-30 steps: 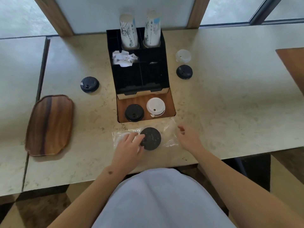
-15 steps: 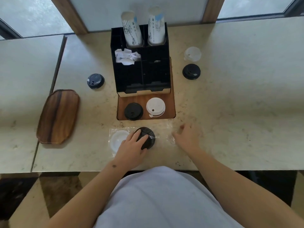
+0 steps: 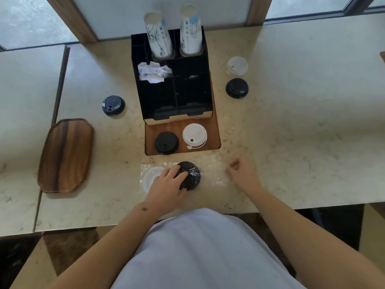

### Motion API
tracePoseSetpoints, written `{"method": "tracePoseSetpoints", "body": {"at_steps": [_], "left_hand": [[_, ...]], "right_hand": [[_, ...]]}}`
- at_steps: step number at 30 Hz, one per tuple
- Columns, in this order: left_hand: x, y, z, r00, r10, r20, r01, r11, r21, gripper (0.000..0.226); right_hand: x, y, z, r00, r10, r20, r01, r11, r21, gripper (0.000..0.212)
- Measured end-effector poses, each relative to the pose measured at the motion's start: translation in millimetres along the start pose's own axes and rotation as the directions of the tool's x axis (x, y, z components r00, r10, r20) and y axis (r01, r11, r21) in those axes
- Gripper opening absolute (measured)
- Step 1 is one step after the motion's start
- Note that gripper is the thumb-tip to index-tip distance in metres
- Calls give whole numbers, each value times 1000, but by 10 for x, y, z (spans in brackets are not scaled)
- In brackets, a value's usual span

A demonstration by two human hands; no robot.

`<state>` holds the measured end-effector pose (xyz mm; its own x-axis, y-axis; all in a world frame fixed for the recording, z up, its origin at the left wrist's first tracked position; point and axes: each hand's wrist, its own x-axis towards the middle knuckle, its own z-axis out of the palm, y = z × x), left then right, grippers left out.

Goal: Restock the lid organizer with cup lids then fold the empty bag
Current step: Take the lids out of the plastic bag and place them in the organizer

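Note:
A clear plastic bag (image 3: 214, 174) lies flat on the counter's front edge. Inside it are a black lid (image 3: 192, 178) and a white lid (image 3: 150, 176). My left hand (image 3: 166, 184) grips the black lid through the plastic, fingers on top and thumb at its near side. At the bag's right end my right hand (image 3: 241, 174) has its fingers curled and pinches the plastic. Behind the bag stands the black lid organizer (image 3: 173, 94) on a wooden base (image 3: 213, 134). A black lid (image 3: 166, 142) and a white lid (image 3: 194, 135) sit on that base.
Loose lids lie around the organizer: black (image 3: 113, 105) to the left, black (image 3: 237, 88) and translucent (image 3: 237, 66) to the right. Two paper-cup stacks (image 3: 159, 36) and crumpled paper (image 3: 154, 71) fill its back slots. A wooden tray (image 3: 65, 155) lies far left.
My left hand has slid right over the black lid and closed round it. My right hand's fingers have curled in at the bag's right end.

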<state>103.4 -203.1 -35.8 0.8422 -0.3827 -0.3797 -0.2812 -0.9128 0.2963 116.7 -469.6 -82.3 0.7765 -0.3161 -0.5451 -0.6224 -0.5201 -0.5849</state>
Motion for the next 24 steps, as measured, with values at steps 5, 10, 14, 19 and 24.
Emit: {"method": "tracePoseSetpoints", "body": {"at_steps": [5,10,14,19,24], "left_hand": [[-29,-62,-47,999,-8,-44,6,999,-39,53],[-41,-198,-72,992,-55,-116,50,998,-45,59],[-56,-264,-28,993,-113,-36,112,994,-20,80],[-34,-337,-25,988,-146,56,146,989,10,97],[-84,-565,-137,941,-331,77,331,944,6,104]], "right_hand": [[-77,-21,-33,940,-327,-94,292,918,-266,14],[-60,-340,45,935,-180,304,175,984,44,9],[10,-479,26,845,-76,529,-33,981,193,16],[78,-530,131,742,-77,665,-75,978,196,28],[82,-538,249,705,-83,704,-82,977,197,37]]}}
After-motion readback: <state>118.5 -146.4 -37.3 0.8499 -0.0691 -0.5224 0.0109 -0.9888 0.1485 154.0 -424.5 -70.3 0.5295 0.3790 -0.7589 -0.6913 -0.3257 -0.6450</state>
